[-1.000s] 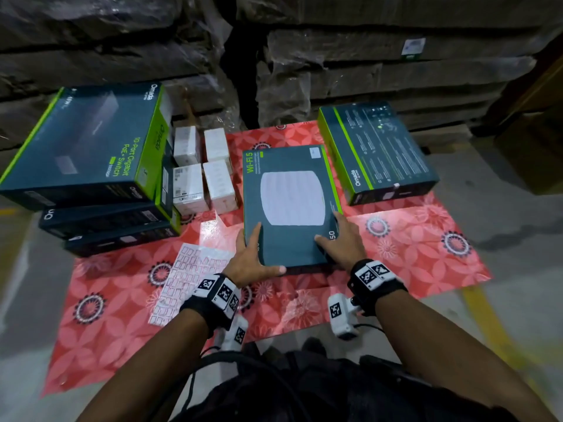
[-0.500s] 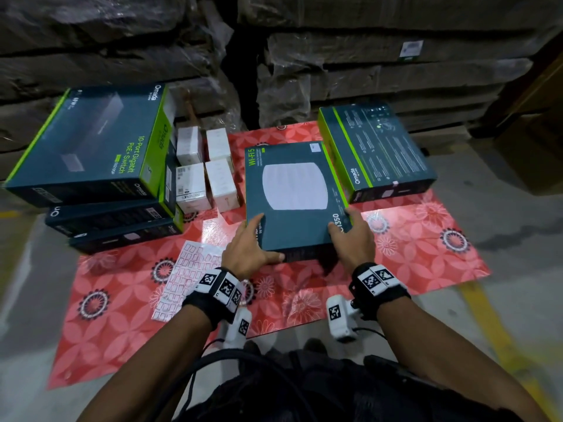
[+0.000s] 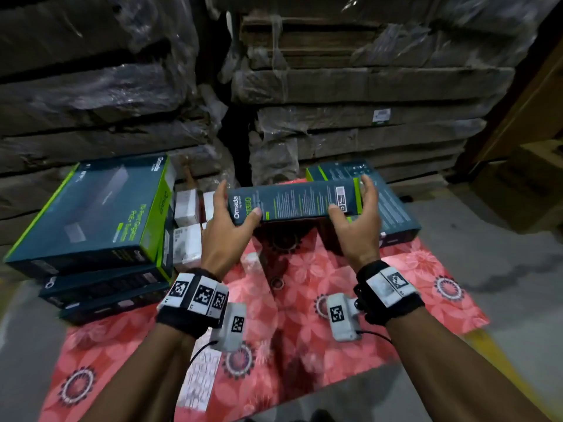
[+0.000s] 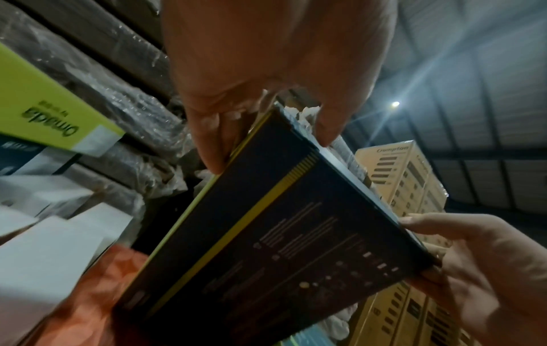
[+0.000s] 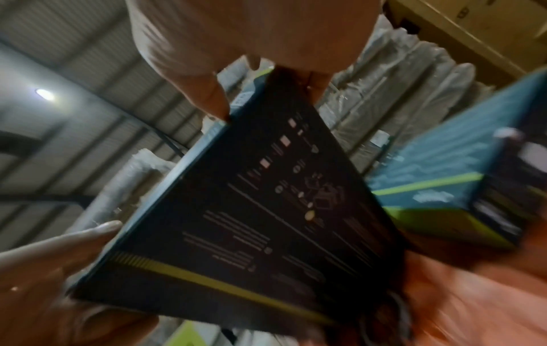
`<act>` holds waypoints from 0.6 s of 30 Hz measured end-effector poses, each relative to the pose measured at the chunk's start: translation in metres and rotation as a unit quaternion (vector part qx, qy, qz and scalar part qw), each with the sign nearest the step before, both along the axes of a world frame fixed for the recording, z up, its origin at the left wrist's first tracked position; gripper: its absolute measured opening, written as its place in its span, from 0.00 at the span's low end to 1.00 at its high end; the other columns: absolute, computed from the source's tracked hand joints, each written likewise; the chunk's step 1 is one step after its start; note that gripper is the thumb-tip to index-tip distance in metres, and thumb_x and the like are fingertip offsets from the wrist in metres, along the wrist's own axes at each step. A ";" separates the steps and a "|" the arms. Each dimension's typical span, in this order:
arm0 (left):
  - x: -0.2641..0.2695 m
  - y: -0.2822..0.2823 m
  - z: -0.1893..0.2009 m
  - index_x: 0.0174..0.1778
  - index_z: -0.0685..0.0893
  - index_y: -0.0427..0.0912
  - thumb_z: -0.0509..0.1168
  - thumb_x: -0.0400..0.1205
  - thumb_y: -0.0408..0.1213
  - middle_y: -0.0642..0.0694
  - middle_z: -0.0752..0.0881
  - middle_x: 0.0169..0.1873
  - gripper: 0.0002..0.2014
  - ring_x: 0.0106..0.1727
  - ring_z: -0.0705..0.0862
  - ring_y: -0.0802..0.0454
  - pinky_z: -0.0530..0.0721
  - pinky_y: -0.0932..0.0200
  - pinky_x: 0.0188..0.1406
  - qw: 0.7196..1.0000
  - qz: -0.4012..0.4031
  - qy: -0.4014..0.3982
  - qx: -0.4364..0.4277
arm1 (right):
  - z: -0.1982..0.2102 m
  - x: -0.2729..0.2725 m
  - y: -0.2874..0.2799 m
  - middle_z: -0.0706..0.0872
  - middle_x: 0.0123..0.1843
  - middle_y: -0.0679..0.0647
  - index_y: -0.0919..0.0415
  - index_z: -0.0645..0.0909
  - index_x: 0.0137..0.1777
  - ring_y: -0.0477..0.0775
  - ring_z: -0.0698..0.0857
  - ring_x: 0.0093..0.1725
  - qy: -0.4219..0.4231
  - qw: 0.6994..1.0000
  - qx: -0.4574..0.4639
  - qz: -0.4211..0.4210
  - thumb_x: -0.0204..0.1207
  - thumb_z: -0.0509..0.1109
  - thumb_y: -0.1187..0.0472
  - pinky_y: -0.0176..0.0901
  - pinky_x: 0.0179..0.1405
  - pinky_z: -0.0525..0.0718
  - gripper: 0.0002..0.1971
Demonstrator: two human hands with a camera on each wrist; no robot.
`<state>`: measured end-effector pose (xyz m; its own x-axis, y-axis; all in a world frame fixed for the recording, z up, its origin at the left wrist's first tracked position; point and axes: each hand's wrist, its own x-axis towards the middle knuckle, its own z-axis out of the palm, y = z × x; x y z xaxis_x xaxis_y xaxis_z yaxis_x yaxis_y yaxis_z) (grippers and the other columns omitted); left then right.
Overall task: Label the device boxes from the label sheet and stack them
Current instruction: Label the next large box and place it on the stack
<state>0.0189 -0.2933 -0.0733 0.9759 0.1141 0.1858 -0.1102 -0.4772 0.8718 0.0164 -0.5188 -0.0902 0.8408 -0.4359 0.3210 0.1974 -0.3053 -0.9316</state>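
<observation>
Head view: the Omada access-point box (image 3: 294,202) is off the floral mat (image 3: 426,287), tipped on edge, left hand (image 3: 227,229) and right hand (image 3: 356,226) gripping its ends. Three switch boxes (image 3: 91,214) sit stacked at the mat's left edge. The label sheet (image 3: 199,382) lies near; labelling looks unfinished.

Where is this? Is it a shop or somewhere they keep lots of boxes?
Probably a warehouse or stockroom: tall stacks of plastic-wrapped cartons fill the back, boxed network devices are piled on a mat on a concrete floor, and a ribbed metal roof shows overhead.
</observation>
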 end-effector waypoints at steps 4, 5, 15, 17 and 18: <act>0.013 0.000 0.024 0.82 0.55 0.59 0.68 0.71 0.61 0.64 0.76 0.67 0.45 0.70 0.79 0.50 0.77 0.45 0.71 0.997 -0.022 -0.063 0.025 | 0.027 0.015 -0.004 0.74 0.75 0.45 0.61 0.67 0.82 0.31 0.72 0.73 -0.062 0.998 -0.002 -0.018 0.75 0.77 0.61 0.32 0.77 0.68 0.36; 0.017 0.001 0.025 0.82 0.57 0.59 0.69 0.72 0.58 0.60 0.77 0.71 0.43 0.71 0.79 0.50 0.77 0.45 0.71 0.996 -0.024 -0.072 0.039 | 0.032 0.015 -0.005 0.75 0.76 0.47 0.60 0.68 0.81 0.39 0.73 0.75 -0.066 0.998 -0.004 -0.021 0.76 0.77 0.61 0.35 0.77 0.69 0.34; 0.005 -0.011 0.014 0.76 0.73 0.45 0.70 0.81 0.35 0.49 0.81 0.69 0.27 0.67 0.78 0.57 0.73 0.69 0.65 0.976 -0.004 -0.203 0.078 | 0.023 -0.001 -0.005 0.79 0.72 0.47 0.49 0.74 0.74 0.46 0.75 0.74 -0.109 0.993 -0.016 -0.045 0.75 0.71 0.45 0.43 0.74 0.72 0.28; 0.001 -0.014 0.006 0.76 0.73 0.44 0.70 0.80 0.33 0.52 0.78 0.68 0.27 0.68 0.74 0.64 0.67 0.79 0.65 0.972 -0.002 -0.226 0.072 | 0.017 -0.004 0.000 0.79 0.72 0.50 0.51 0.73 0.73 0.49 0.76 0.74 -0.133 0.989 -0.017 -0.054 0.75 0.69 0.44 0.48 0.76 0.72 0.28; 0.000 -0.014 0.001 0.76 0.72 0.44 0.71 0.80 0.32 0.53 0.76 0.68 0.28 0.69 0.73 0.63 0.67 0.78 0.66 0.970 -0.001 -0.233 0.068 | 0.013 -0.005 0.002 0.79 0.72 0.52 0.55 0.73 0.73 0.52 0.76 0.74 -0.146 0.987 -0.015 -0.058 0.75 0.68 0.45 0.53 0.76 0.73 0.28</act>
<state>0.0186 -0.3077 -0.0718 0.7821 0.0552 0.6207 -0.4794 -0.5830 0.6560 0.0114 -0.5167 -0.0770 0.6547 -0.5112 0.5569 0.4187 -0.3681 -0.8302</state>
